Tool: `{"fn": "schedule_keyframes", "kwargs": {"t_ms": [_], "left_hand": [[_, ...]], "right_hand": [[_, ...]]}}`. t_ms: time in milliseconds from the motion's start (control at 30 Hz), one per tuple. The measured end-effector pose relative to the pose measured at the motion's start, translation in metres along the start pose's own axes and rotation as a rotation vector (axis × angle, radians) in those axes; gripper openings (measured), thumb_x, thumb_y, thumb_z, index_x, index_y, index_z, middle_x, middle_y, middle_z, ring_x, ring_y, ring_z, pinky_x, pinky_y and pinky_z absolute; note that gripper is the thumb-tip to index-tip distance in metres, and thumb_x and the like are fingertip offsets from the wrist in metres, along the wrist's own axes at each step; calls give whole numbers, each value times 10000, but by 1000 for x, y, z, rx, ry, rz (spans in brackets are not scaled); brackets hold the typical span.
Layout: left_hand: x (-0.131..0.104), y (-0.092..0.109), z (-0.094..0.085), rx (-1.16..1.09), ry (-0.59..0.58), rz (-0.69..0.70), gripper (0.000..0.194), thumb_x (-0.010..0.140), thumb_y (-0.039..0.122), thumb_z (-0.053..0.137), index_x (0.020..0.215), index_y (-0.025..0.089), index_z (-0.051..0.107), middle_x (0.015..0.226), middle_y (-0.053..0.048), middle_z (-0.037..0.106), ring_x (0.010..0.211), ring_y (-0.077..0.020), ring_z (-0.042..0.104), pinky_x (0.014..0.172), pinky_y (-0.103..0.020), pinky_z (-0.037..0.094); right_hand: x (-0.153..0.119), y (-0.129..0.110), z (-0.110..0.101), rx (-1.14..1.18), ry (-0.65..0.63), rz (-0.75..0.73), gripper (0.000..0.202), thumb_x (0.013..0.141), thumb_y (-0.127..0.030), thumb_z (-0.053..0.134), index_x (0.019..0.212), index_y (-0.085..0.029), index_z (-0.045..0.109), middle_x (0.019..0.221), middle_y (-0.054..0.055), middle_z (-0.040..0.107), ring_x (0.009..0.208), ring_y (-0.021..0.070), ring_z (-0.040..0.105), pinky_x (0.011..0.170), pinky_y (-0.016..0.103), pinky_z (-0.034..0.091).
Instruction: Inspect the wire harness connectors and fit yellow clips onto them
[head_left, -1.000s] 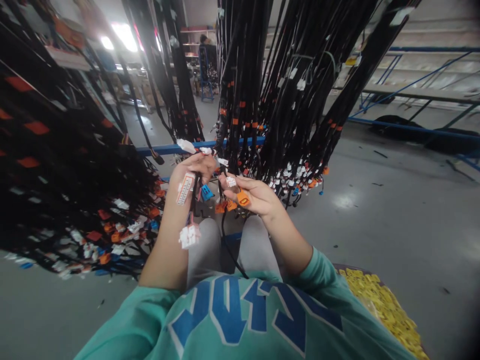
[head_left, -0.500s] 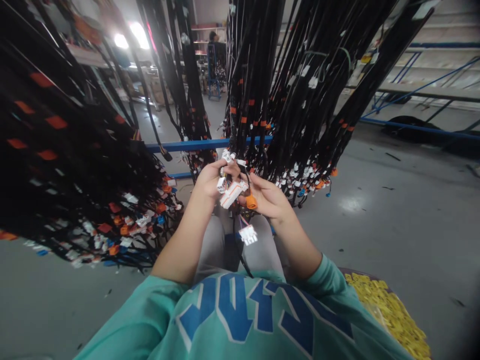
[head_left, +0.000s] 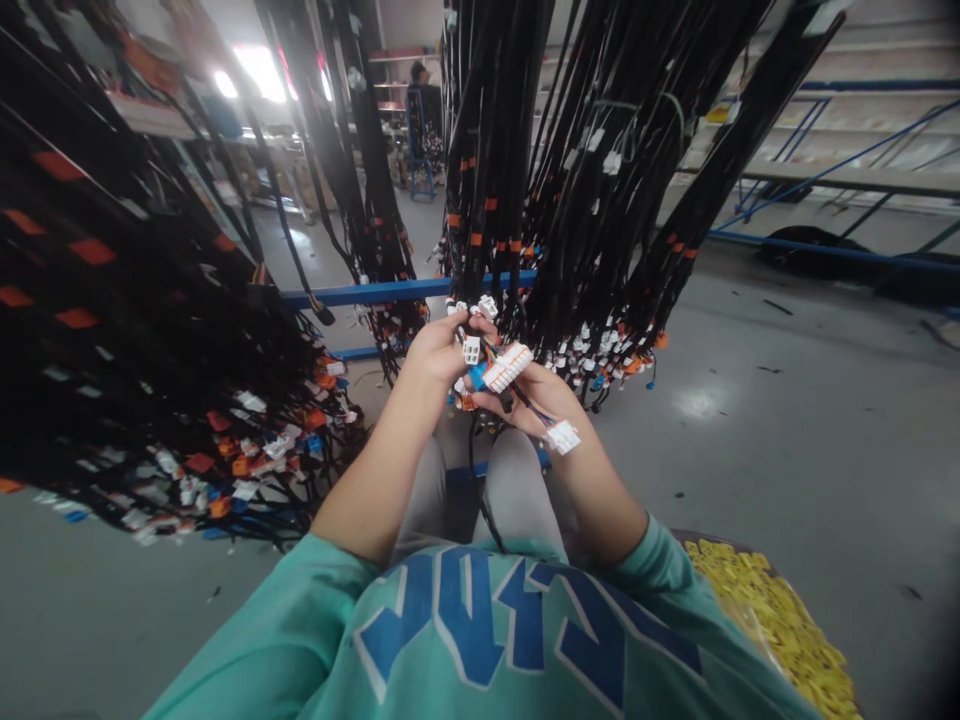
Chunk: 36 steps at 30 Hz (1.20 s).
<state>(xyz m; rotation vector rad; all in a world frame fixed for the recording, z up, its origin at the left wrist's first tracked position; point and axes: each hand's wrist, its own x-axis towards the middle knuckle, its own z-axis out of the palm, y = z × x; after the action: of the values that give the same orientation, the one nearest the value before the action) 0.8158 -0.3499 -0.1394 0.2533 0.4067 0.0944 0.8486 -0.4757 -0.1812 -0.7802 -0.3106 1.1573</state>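
Between my hands is the end of a wire harness with several plug connectors. My left hand is closed around its wires, with a small white connector sticking out by the fingers. My right hand is curled under a long white connector with an orange stripe and holds the wires there. Across the right wrist lies another white connector on thin wires. A blue connector shows between the hands, and an orange connector sits just below it. Some fingertips are hidden behind the connectors.
Thick bundles of black harnesses hang in front and at the left. A blue rail crosses behind my hands. Yellow pieces fill a round container at the lower right. A person is far back.
The long white connector has turned and moved up and right. The dangling white connector has swung onto my right wrist. The blue connector has come into view; the orange one has shifted left.
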Motion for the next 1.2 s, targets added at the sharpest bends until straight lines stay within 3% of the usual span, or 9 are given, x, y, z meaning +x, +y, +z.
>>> {"fn": "schedule_keyframes", "kwargs": {"t_ms": [333, 433, 633, 800, 1000, 1200], "left_hand": [[-1, -6, -2, 193, 91, 29, 252, 883, 172, 344, 651, 140, 438, 483, -4, 446, 444, -108, 486, 483, -221, 466], [-3, -6, -7, 251, 39, 13, 283, 885, 195, 332, 667, 110, 492, 494, -36, 498, 484, -132, 531, 559, -267, 505], [-3, -2, -20, 341, -52, -3, 394, 896, 277, 287, 712, 70, 567, 522, -91, 567, 630, -213, 626, 742, -407, 519], [-4, -3, -26, 338, -69, -30, 397, 891, 307, 300, 713, 84, 576, 531, -91, 584, 700, -234, 644, 800, -438, 503], [-8, -9, -27, 349, -50, -25, 440, 907, 311, 266, 676, 99, 575, 495, -84, 576, 724, -236, 650, 807, -434, 499], [-9, -11, -35, 376, -76, -50, 450, 908, 324, 264, 918, 28, 604, 721, -153, 667, 800, -246, 652, 838, -442, 485]], "right_hand": [[-7, -1, -3, 63, -91, -34, 326, 933, -180, 247, 1169, -208, 471, 846, 12, 685, 646, 132, 659, 542, 293, 582], [-7, 0, -6, 95, -126, -35, 338, 936, -176, 234, 1167, -231, 475, 840, -12, 678, 629, 127, 653, 524, 292, 577], [2, 8, -22, 210, -115, 8, 331, 953, -226, 223, 1056, -205, 536, 755, -27, 654, 575, 76, 608, 502, 182, 519], [3, 12, -24, 304, -42, 30, 348, 953, -217, 205, 985, -177, 549, 727, -18, 643, 622, 71, 612, 615, 185, 526], [1, 18, -26, 319, -98, -15, 346, 947, -220, 198, 1097, -193, 509, 795, -9, 642, 683, 81, 613, 661, 215, 527], [1, 21, -29, 292, -115, 9, 307, 939, -358, 271, 1051, -202, 510, 742, -16, 606, 674, 107, 594, 660, 254, 522]]}}
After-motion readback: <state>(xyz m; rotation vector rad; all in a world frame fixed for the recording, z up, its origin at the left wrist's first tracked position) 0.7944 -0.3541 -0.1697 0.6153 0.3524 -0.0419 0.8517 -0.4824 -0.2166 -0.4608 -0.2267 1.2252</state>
